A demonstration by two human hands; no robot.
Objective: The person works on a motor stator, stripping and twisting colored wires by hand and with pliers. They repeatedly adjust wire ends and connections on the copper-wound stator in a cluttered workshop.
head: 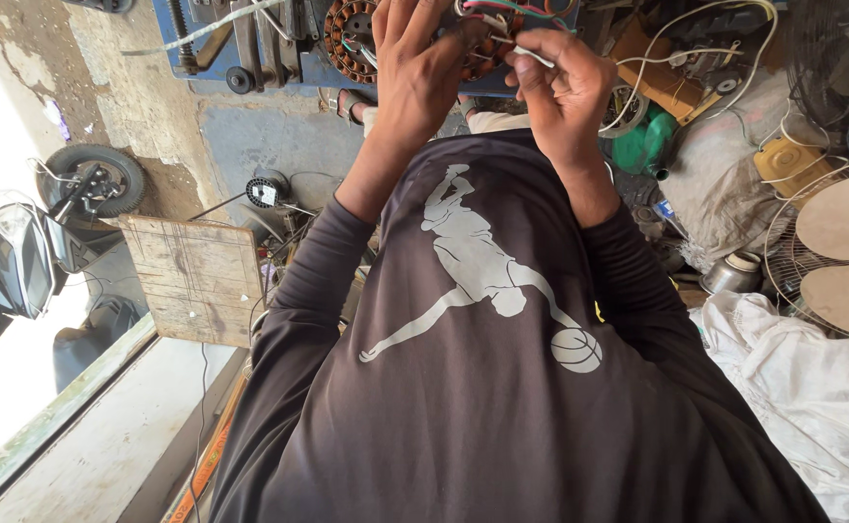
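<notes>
1. Cracked grey concrete floor (250,136) at 11 o'clock.
2. A worn wooden board (197,281) lies at 9 o'clock, beside a parked scooter (17,261) in harsh daylight.
3. A bare fan guard (836,257) stands at 3 o'clock, above crumpled white cloth (812,387).
4. A concrete ledge (85,436) runs at 8 o'clock.

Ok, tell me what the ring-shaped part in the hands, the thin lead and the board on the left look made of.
Ring-shaped part: coppery-brown windings on a slotted core, likely copper wire over steel.
Thin lead, pinched by the right hand: white, smooth, probably plastic-insulated wire.
Board: pale, worn wood, with grain and scratches.
The left hand rests on the ring.
</notes>
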